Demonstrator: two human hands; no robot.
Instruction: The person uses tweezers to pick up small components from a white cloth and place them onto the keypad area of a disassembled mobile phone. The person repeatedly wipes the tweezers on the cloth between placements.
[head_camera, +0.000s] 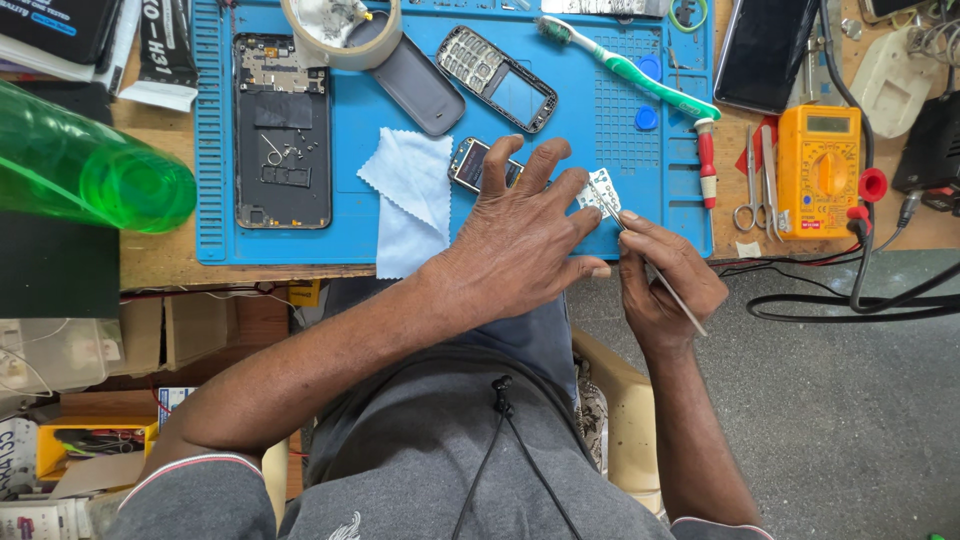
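A blue work mat (640, 130) covers a wooden bench, crowded with phone parts. The left hand (525, 235) lies flat with fingers spread, pinning a small pale circuit board (600, 192) near the mat's front edge; only a corner of the board shows past the fingertips. The right hand (665, 280) pinches a thin metal tool (650, 262) (tweezers or a probe, too slim to tell), its tip touching the board. Just behind the left hand's fingers sits a small phone body (470, 162), and beside it a light blue cloth (410, 195) hangs over the mat's edge. Farther back lie a keypad phone front (497, 78), a grey back cover (415, 85), a roll of tape (342, 35) and an opened smartphone (282, 130). A green-and-white toothbrush (625, 68) slants across the mat's right side, near a red-handled screwdriver (706, 160). Off the mat, to the right, stands a yellow multimeter (818, 165) next to scissors (748, 195); a green bottle (85, 170) rests at far left.
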